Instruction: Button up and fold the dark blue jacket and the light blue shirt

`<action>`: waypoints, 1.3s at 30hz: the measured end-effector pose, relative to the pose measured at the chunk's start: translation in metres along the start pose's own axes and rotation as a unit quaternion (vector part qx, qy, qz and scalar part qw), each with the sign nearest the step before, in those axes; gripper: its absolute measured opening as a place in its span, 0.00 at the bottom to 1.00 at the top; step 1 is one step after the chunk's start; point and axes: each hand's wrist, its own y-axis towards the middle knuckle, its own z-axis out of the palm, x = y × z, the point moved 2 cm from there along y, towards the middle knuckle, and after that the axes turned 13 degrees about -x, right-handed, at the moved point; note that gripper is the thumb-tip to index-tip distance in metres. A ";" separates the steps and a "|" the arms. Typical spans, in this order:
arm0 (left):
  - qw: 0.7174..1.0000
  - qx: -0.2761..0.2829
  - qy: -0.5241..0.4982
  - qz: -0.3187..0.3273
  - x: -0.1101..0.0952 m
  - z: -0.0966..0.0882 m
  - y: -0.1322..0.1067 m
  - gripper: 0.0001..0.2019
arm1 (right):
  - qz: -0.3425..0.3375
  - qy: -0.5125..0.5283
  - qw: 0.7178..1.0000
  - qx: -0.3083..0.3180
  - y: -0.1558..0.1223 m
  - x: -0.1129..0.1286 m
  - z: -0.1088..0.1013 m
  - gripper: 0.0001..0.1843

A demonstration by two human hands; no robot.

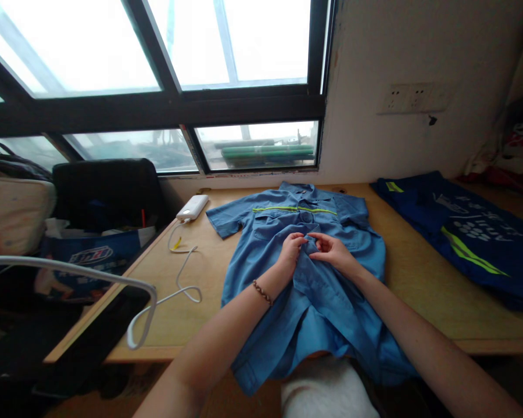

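Note:
A blue short-sleeved shirt with a yellow-green stripe across its chest lies front up on the wooden table, collar toward the window. Its lower part hangs over the near edge. My left hand pinches the front placket near the middle of the shirt. Close beside it, my right hand has thumb and fingertips closed on the same edge of cloth. The fabric is drawn up into folds between them. Any button at the fingertips is too small to make out.
On the table, a folded dark blue garment with reflective strips lies at the right. A white power bank with a white cable is at the left. Beyond the left edge are a black chair and a printed bag.

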 end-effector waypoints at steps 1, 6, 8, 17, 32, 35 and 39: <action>1.000 0.005 -0.005 0.009 -0.001 0.000 -0.001 0.14 | 0.005 0.000 1.000 -0.001 0.000 0.000 0.000 0.33; 0.994 0.067 -0.047 0.077 -0.010 0.002 -0.009 0.19 | 0.059 0.059 0.997 0.007 -0.003 -0.001 0.002 0.34; 0.989 0.091 -0.056 0.100 -0.011 0.003 -0.011 0.21 | 0.083 0.081 0.993 0.030 -0.005 0.000 0.004 0.30; 0.983 0.132 -0.088 0.094 -0.013 0.005 -0.013 0.24 | 0.087 0.082 0.992 0.040 -0.006 0.003 0.005 0.26; 0.988 0.115 -0.078 0.074 -0.014 0.002 -0.014 0.21 | -0.131 -0.104 0.983 -0.079 -0.008 0.007 0.004 0.34; 0.987 0.121 -0.076 0.079 -0.013 0.001 -0.013 0.20 | -0.139 -0.116 0.981 -0.073 -0.008 0.006 0.004 0.31; 0.988 0.109 -0.070 0.079 -0.012 0.000 -0.012 0.20 | -0.108 -0.105 0.987 -0.048 -0.007 0.001 0.004 0.32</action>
